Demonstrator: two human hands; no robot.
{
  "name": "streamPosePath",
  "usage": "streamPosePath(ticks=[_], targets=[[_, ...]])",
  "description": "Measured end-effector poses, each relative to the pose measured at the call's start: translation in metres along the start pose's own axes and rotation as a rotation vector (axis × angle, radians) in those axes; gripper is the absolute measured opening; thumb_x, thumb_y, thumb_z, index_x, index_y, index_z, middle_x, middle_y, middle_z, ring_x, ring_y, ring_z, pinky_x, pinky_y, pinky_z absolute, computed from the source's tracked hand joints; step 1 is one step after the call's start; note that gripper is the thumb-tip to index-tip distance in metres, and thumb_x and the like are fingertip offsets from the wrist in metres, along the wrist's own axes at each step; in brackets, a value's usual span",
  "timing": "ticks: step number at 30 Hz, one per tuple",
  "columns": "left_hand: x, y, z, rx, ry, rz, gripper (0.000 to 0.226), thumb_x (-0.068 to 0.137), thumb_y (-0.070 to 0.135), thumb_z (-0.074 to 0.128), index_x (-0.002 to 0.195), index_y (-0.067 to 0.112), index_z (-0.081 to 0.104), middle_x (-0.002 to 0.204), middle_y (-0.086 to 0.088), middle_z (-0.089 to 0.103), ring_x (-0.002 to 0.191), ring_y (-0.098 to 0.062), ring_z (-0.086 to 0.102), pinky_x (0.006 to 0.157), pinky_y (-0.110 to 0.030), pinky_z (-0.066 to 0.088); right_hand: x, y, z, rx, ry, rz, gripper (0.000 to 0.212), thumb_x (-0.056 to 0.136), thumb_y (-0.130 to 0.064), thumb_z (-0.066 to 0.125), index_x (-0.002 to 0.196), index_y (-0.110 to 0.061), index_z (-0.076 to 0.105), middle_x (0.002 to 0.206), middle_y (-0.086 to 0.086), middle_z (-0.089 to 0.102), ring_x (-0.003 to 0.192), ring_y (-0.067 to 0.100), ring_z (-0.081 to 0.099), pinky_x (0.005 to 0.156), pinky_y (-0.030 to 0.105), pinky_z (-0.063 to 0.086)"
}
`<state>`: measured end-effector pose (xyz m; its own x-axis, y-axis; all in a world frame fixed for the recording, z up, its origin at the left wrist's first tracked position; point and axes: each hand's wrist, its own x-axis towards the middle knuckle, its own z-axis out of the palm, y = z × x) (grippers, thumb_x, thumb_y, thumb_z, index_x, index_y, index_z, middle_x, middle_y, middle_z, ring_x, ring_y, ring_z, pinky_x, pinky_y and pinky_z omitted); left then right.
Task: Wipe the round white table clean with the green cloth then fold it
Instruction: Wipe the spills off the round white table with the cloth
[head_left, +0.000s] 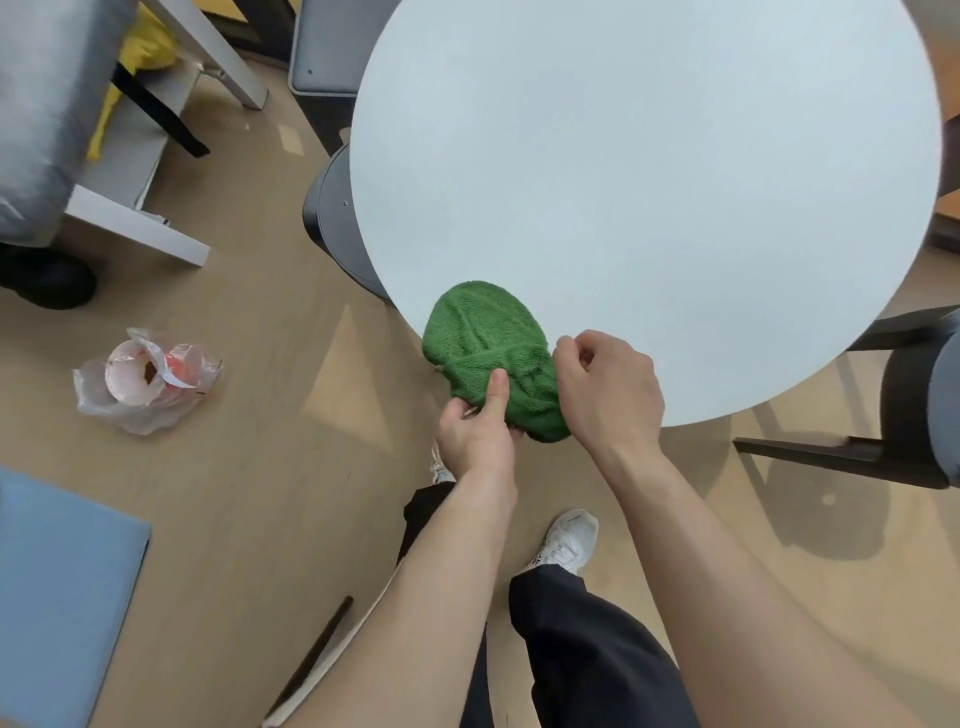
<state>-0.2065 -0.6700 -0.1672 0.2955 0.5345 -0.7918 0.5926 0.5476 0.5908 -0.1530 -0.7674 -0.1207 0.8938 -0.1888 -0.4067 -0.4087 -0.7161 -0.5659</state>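
Cloth (488, 353) bunched at table (649, 182) edge, apparently gripped both hands.

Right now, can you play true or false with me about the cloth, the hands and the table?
1. The cloth is green. True.
2. Both hands hold the cloth. True: the left hand and right hand grip it.
3. The cloth lies in the middle of the table. False: it is at the near edge, partly hanging off.
4. A cup stands on the table. False: only the cloth is on it.
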Motion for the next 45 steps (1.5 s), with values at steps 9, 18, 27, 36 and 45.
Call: streamPosePath(ticks=[9, 18, 27, 36, 45], targets=[[0.056, 0.074, -0.014, 0.142, 0.054, 0.169, 0.025, 0.069, 0.037, 0.089, 0.065, 0.018, 0.074, 0.071, 0.003, 0.076, 0.074, -0.022, 0.071, 0.078, -0.043, 0.063, 0.004, -0.034, 0.025, 0.07, -0.079, -0.041, 0.043, 0.094, -0.033, 0.049, 0.056, -0.018, 0.038, 0.049, -0.002, 0.04, 0.053, 0.018, 0.037, 0.05, 0.033, 0.026], [0.083, 0.118, -0.016, 0.282, 0.053, 0.232, 0.02, 0.083, 0.038, 0.078, 0.066, 0.028, 0.074, 0.071, 0.009, 0.074, 0.067, -0.012, 0.063, 0.078, -0.037, 0.062, 0.037, -0.108, 0.059, 0.122, -0.125, -0.085, 0.042, 0.095, -0.034, 0.05, 0.058, -0.017, 0.043, 0.051, -0.004, 0.045, 0.053, 0.017, 0.042, 0.053, 0.033, 0.033], [0.112, 0.164, -0.008, 0.325, -0.012, 0.149, 0.023, 0.075, 0.043, 0.081, 0.069, 0.021, 0.075, 0.074, -0.004, 0.077, 0.064, -0.015, 0.06, 0.08, -0.046, 0.059, 0.079, -0.163, 0.08, 0.136, -0.132, -0.063, 0.041, 0.096, -0.037, 0.049, 0.061, -0.015, 0.048, 0.05, -0.006, 0.044, 0.052, 0.014, 0.042, 0.053, 0.03, 0.033], [0.173, 0.246, 0.032, 0.57, -0.108, 0.32, 0.032, 0.071, 0.054, 0.075, 0.08, 0.023, 0.076, 0.072, 0.003, 0.076, 0.069, -0.02, 0.069, 0.077, -0.046, 0.06, 0.116, -0.2, 0.092, 0.158, -0.06, -0.057, 0.042, 0.096, -0.035, 0.049, 0.06, -0.015, 0.042, 0.05, -0.005, 0.042, 0.053, 0.015, 0.042, 0.052, 0.033, 0.03], [0.138, 0.214, 0.006, 0.642, -0.068, 0.281, 0.057, 0.066, 0.067, 0.065, 0.077, 0.011, 0.07, 0.072, -0.009, 0.073, 0.067, -0.031, 0.066, 0.069, -0.051, 0.058, 0.135, -0.195, 0.076, 0.143, -0.159, -0.1, 0.039, 0.097, -0.036, 0.048, 0.065, -0.014, 0.053, 0.053, -0.006, 0.05, 0.053, 0.011, 0.047, 0.053, 0.031, 0.034]])
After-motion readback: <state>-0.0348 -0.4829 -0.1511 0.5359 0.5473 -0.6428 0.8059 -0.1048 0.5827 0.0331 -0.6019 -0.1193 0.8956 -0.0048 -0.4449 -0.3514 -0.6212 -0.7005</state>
